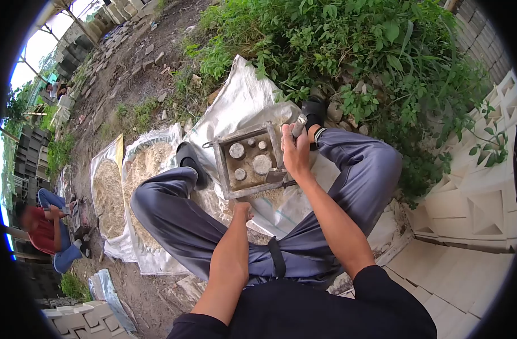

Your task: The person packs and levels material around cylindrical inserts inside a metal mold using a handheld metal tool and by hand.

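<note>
Between my bent legs lies a square grey block (pixel 249 179) with a raised rim and several round raised discs inside, the largest disc (pixel 262 164) near its right side. My right hand (pixel 296 153) is wrapped round a hand tool (pixel 298 127) whose grey end sticks up past the fingers. A dark flat metal piece (pixel 276 175) shows below that hand, over the block's lower right corner; whether it belongs to the same tool is unclear. My left hand (pixel 244 211) is just below the block's near edge, fingers curled and mostly hidden, so what they hold cannot be made out.
White sacks (pixel 241 96) lie under the block. Sacks with pale chips (pixel 151 164) are to the left. Green plants (pixel 349 51) grow ahead, and pale carved blocks (pixel 473 209) are stacked at right. Another person (pixel 46 229) sits at far left.
</note>
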### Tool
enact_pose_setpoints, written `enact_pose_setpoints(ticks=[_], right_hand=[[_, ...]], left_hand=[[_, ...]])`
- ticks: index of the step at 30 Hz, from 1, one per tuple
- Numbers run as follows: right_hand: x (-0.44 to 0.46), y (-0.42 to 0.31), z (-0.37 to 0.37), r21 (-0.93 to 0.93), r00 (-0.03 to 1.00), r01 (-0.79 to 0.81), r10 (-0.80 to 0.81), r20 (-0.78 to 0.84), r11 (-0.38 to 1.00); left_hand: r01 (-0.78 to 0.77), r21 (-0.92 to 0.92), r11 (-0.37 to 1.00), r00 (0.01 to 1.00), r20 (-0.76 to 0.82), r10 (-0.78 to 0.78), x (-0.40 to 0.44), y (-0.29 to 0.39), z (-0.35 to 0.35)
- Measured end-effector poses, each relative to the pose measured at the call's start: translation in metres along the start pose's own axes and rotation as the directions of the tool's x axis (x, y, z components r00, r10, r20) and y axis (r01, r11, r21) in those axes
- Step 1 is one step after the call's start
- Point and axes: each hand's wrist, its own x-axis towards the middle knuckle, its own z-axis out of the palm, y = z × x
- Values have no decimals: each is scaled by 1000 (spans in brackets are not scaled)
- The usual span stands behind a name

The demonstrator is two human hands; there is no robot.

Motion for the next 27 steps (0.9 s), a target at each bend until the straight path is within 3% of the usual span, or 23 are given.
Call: enact_pose_setpoints(ticks=[1,2,3,4,5,6,8,9,11,12,14,18,19,21,23,25,27], right_hand=[[0,1,2,33,1000,5,-4,-31,999],[-1,1,1,-7,998,-54,54,-16,999],[-1,-2,3,-26,996,-84,84,-9,996],[-1,-8,6,-46,994,-114,114,-3,992],[-2,-14,9,-33,994,-105,105,-3,994],[-3,-15,12,-24,995,-101,101,-5,995],[-3,5,13,-34,998,-61,60,-18,998],[-1,7,14,7,996,-84,85,-31,996],[8,9,16,49,993,-107,109,-44,993],[9,10,13,45,992,-105,107,-62,993],[11,15,10,55,991,-98,103,-89,994],[19,28,8,-5,987,-102,100,-124,995],[21,30,9,-32,986,-109,104,-130,993],[21,31,12,-68,985,-101,90,-149,993],[20,28,12,-77,980,-167,157,-119,983],[21,8,10,-102,953,-304,302,-43,947],[19,16,13,-102,968,-249,244,-59,963]], left_hand=[[103,-47,994,989,113,-98,-4,-7,5],[103,-45,994,989,113,-98,-6,-11,11],[-192,320,928,981,75,177,-1,-15,17],[-407,638,654,896,139,421,1,-23,20],[-504,832,233,753,291,590,8,-27,23],[-501,834,232,759,295,581,12,-20,28],[-410,757,509,861,137,490,13,-11,48],[-409,755,512,864,139,484,14,-14,60],[-474,577,665,653,-276,705,21,-18,84],[-471,579,665,663,-264,700,15,-15,94],[-213,510,833,787,-416,456,-3,7,107],[-219,486,846,718,-507,476,-2,5,129],[-444,380,811,593,-554,584,21,-12,140],[-647,281,709,454,-605,654,23,-17,141],[-627,154,763,591,-545,595,18,-16,135],[-627,171,760,588,-535,606,19,-16,125],[-627,190,756,583,-529,616,12,-14,113]])
